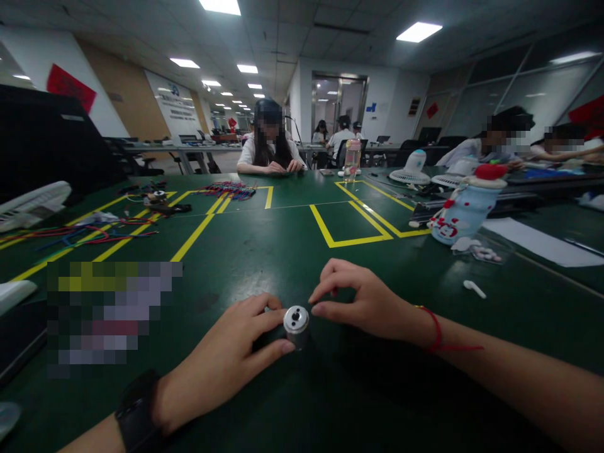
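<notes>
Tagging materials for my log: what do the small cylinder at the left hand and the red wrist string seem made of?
The small cylinder: probably smooth metal, from its silvery-grey, shiny top. The red wrist string: matte cord, probably textile, given its thin, loose end; the exact fibre can't be told.

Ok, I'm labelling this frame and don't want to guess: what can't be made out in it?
All in the head view:
- Metal cylinder: far side hidden by its own body; part of the near left side covered by the left hand.
- Item under the mosaic: blurred by large pixels.
- White object: cut off by the left edge.
- Wire bundle: strands too small to count.
</notes>
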Demonstrator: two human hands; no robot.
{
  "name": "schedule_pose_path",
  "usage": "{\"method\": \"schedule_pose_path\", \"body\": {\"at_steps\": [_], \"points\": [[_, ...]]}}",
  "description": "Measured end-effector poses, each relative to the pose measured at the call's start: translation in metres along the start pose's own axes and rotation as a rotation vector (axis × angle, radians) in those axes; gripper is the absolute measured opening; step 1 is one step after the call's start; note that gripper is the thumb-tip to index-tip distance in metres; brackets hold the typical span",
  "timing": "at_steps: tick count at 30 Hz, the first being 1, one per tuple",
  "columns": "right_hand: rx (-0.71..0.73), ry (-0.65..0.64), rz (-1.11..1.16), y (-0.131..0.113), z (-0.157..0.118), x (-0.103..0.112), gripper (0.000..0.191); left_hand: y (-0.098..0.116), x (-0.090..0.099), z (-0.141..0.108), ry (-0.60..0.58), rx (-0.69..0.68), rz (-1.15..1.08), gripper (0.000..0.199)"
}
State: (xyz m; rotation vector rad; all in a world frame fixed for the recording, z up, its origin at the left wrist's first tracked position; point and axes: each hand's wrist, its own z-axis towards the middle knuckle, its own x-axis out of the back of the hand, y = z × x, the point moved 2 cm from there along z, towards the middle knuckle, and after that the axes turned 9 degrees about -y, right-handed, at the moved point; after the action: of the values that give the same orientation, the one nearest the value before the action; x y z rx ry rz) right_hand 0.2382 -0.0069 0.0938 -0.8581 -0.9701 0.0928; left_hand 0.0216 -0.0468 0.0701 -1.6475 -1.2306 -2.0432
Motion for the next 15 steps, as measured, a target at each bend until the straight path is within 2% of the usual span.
{"method": "schedule_pose_path", "body": {"at_steps": [3, 9, 12, 15], "points": [[0.024, 0.073, 0.013, -0.010, 0.008, -0.004, 0.017, -0.003, -0.001, 0.000, 0.011, -0.002, -0.001, 0.016], [-0.009, -0.035, -0.007, -0.017, 0.010, -0.012, 0.017, -0.007, -0.006, 0.004, 0.007, -0.004, 0.000, 0.015], [-0.017, -0.033, 0.031, -0.012, 0.007, -0.009, 0.022, -0.009, -0.008, 0.004, 0.002, 0.006, 0.001, 0.014], [-0.110, 0.075, 0.115, 0.008, 0.004, 0.002, 0.026, -0.010, -0.010, 0.003, -0.011, 0.020, -0.005, 0.015]]}}
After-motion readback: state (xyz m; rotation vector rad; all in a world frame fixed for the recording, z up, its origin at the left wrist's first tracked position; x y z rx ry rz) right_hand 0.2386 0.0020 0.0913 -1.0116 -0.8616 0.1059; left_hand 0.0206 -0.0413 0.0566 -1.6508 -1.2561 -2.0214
